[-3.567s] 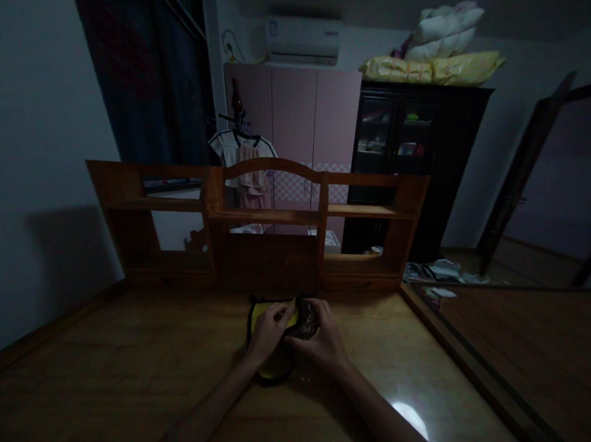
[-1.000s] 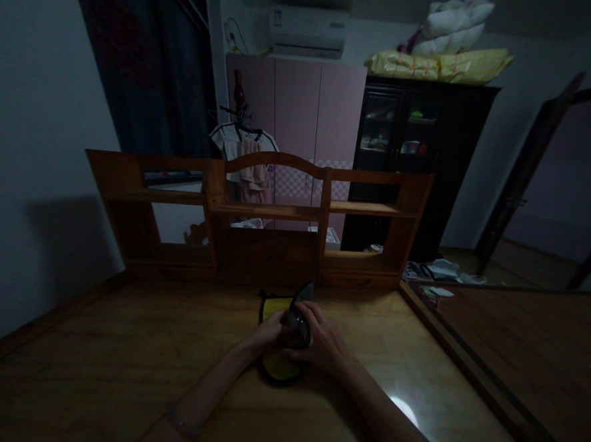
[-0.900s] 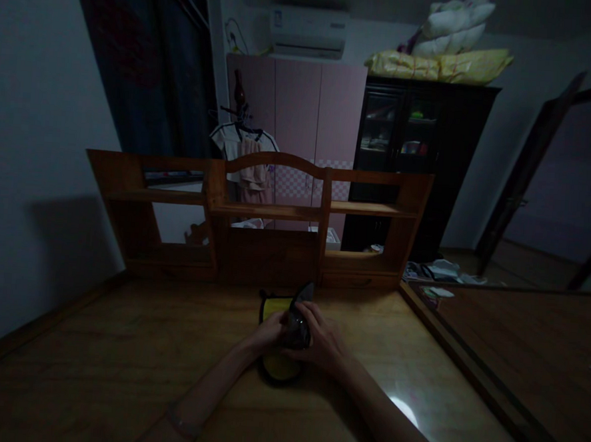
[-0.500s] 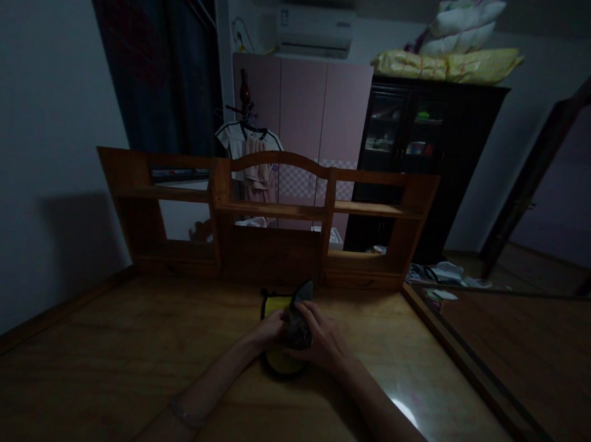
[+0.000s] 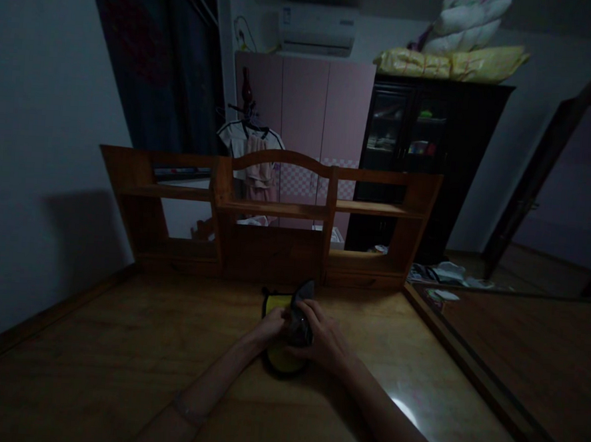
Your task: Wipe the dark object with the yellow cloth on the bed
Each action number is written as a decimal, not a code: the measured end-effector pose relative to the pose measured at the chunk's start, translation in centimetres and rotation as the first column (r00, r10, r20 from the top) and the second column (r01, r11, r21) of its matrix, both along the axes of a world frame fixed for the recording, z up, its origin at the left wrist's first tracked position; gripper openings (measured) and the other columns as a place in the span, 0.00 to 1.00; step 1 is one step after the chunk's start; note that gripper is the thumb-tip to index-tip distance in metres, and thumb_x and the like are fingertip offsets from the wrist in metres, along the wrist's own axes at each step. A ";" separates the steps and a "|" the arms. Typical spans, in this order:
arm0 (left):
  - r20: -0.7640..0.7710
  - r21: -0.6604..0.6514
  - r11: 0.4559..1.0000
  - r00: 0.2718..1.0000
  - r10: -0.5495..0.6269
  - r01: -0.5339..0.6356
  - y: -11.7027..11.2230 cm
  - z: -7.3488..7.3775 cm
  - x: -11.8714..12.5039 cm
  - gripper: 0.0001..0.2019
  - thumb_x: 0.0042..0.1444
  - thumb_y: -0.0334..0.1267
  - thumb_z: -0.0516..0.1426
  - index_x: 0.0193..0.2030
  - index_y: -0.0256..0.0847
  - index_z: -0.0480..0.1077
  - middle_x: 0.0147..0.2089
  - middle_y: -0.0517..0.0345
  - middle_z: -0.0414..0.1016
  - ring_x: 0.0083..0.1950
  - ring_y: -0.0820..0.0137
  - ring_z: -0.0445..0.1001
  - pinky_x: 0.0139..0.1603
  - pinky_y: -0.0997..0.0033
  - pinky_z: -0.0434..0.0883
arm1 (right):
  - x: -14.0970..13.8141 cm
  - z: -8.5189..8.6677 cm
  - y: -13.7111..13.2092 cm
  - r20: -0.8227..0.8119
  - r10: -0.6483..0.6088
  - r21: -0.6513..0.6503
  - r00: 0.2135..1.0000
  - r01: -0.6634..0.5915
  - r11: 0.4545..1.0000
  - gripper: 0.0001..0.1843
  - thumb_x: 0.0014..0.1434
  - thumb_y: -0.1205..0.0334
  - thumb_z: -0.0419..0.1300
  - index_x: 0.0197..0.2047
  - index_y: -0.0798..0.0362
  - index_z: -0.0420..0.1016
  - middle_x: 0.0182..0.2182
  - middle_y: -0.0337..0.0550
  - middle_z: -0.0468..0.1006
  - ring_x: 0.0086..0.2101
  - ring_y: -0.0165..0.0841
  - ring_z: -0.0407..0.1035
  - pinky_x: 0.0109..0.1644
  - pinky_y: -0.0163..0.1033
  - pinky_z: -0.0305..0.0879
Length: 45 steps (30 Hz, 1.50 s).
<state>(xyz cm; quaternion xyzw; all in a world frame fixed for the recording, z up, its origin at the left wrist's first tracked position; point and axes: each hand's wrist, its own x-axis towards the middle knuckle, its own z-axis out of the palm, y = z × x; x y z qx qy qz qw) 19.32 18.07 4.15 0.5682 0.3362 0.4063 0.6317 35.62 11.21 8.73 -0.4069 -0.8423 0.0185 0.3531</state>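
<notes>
On the wooden tabletop [image 5: 167, 353] lies a flat yellow piece with black edging [image 5: 285, 363], perhaps a pouch or a cloth. Over it, a dark grey item [image 5: 299, 328] of unclear kind stands tilted, its pointed grey flap [image 5: 305, 290] rising on the far side. My right hand [image 5: 324, 337] is curled around this item from the right, thumb low and fingers over its top. From the left, my left hand [image 5: 272, 326] is closed against the same item. Its fingertips are hidden, and the dim light blurs what they pinch.
A wooden shelf unit [image 5: 276, 210] with openings and small drawers runs along the table's far edge. At the right is a raised wooden edge [image 5: 460, 354]. A white wall [image 5: 23, 164] stands on the left. Beyond are pink wardrobes [image 5: 302, 108] and a black cabinet [image 5: 471, 138].
Both hands keep almost the same place and grip on the dark grey item. The view has shifted very slightly.
</notes>
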 end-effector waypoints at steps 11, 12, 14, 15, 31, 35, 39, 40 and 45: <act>0.011 -0.022 1.000 1.000 -0.007 0.007 0.1 -0.2 -0.1 0.12 0.40 0.33 0.61 0.34 0.30 0.74 0.29 0.55 0.77 0.28 0.70 0.72 0.33 0.71 0.68 | 0.1 0.5 -0.2 0.006 0.006 -0.016 1.000 -0.006 1.000 0.46 0.45 0.49 0.67 0.62 0.50 0.52 0.57 0.50 0.59 0.49 0.44 0.64 0.48 0.46 0.66; 0.008 -0.024 1.000 1.000 -0.005 0.005 0.2 -0.2 -0.1 0.12 0.40 0.32 0.61 0.34 0.30 0.74 0.29 0.55 0.77 0.28 0.70 0.72 0.34 0.71 0.68 | 0.1 0.5 -0.2 0.007 0.005 -0.019 1.000 -0.005 1.000 0.46 0.45 0.49 0.67 0.62 0.50 0.52 0.57 0.50 0.59 0.49 0.44 0.64 0.48 0.46 0.66; 0.004 -0.028 1.000 1.000 -0.004 0.004 0.2 -0.2 -0.1 0.12 0.39 0.31 0.61 0.34 0.30 0.74 0.29 0.55 0.77 0.28 0.70 0.72 0.34 0.71 0.68 | 0.2 0.5 -0.2 0.010 0.009 -0.026 1.000 -0.009 1.000 0.46 0.45 0.49 0.67 0.62 0.50 0.52 0.57 0.50 0.59 0.49 0.44 0.64 0.49 0.47 0.66; 0.003 -0.029 1.000 1.000 -0.003 0.003 0.3 -0.2 -0.1 0.12 0.39 0.30 0.60 0.34 0.30 0.74 0.29 0.55 0.77 0.29 0.70 0.72 0.34 0.71 0.69 | 0.2 0.5 -0.2 0.010 0.010 -0.027 1.000 -0.010 1.000 0.46 0.45 0.49 0.67 0.62 0.50 0.52 0.57 0.50 0.59 0.49 0.45 0.64 0.49 0.47 0.66; 0.002 -0.025 1.000 1.000 0.009 -0.009 0.8 -1.0 0.0 0.11 0.38 0.28 0.58 0.33 0.31 0.74 0.28 0.56 0.76 0.30 0.70 0.72 0.35 0.72 0.68 | 0.2 0.2 0.1 -0.002 0.006 -0.058 1.000 -0.006 0.998 0.50 0.41 0.50 0.70 0.62 0.49 0.52 0.57 0.49 0.58 0.48 0.44 0.65 0.50 0.46 0.65; -0.005 -0.025 0.999 1.000 0.020 -0.020 1.1 -1.5 0.0 0.11 0.37 0.27 0.57 0.32 0.31 0.73 0.28 0.57 0.76 0.30 0.70 0.71 0.34 0.72 0.68 | 0.2 0.3 0.0 -0.012 0.011 -0.069 1.000 -0.012 0.998 0.50 0.40 0.50 0.70 0.63 0.49 0.51 0.58 0.48 0.58 0.48 0.44 0.65 0.50 0.45 0.65; -0.020 -0.030 0.999 0.999 0.039 -0.040 1.2 -1.6 -0.1 0.10 0.37 0.28 0.57 0.31 0.31 0.73 0.26 0.58 0.75 0.28 0.70 0.71 0.32 0.72 0.67 | 0.2 0.4 -0.1 -0.015 0.006 -0.062 1.000 -0.007 0.998 0.50 0.41 0.50 0.70 0.63 0.48 0.51 0.58 0.48 0.58 0.49 0.44 0.65 0.50 0.46 0.66; -0.021 -0.030 0.999 0.999 0.039 -0.039 1.2 -1.5 -0.1 0.10 0.37 0.28 0.58 0.31 0.31 0.73 0.26 0.58 0.75 0.28 0.70 0.71 0.32 0.72 0.67 | 0.2 0.4 -0.1 -0.016 0.006 -0.058 1.000 -0.007 0.998 0.49 0.41 0.50 0.70 0.62 0.48 0.52 0.58 0.49 0.59 0.49 0.44 0.64 0.50 0.46 0.65; -0.015 -0.029 0.999 0.999 0.034 -0.035 1.0 -1.1 -0.1 0.11 0.37 0.28 0.58 0.32 0.31 0.74 0.28 0.56 0.76 0.30 0.70 0.71 0.31 0.74 0.67 | 0.2 0.3 0.0 -0.019 0.003 -0.051 1.000 -0.004 0.999 0.48 0.42 0.49 0.69 0.62 0.48 0.52 0.57 0.49 0.59 0.48 0.44 0.65 0.49 0.46 0.66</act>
